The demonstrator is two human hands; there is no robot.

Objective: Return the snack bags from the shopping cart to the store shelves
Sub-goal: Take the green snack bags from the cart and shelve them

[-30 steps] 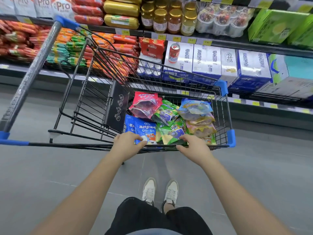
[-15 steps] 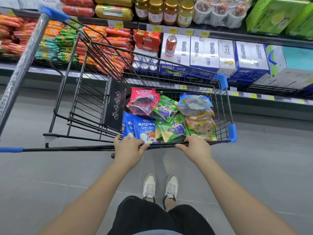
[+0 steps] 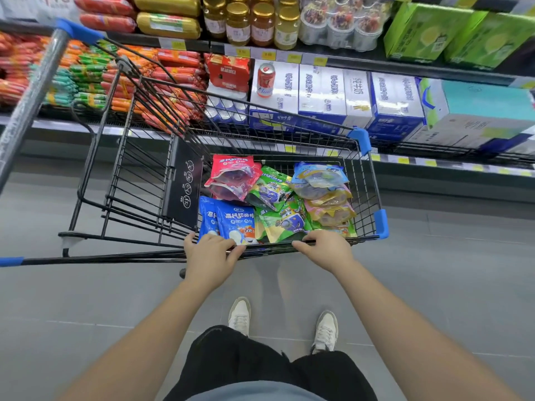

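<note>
The left hand [image 3: 211, 253] and right hand [image 3: 324, 248] each curl their fingers over the near rail of the shopping cart [image 3: 115, 259], gripping it. The snack bags [image 3: 278, 204] lie heaped in the cart's basket, just beyond the hands. The store shelves [image 3: 347, 66] stand just behind the cart.

Both hands, left hand [image 3: 210, 250] and right hand [image 3: 325, 246], grip the shopping cart [image 3: 359, 195] rim; snack bags [image 3: 278, 204] lie inside, store shelves [image 3: 333, 57] beyond.

Single head cam, wide-angle: looks fwd+down, close over cart [image 3: 181, 183], shelves [image 3: 405, 66] just beyond.
</note>
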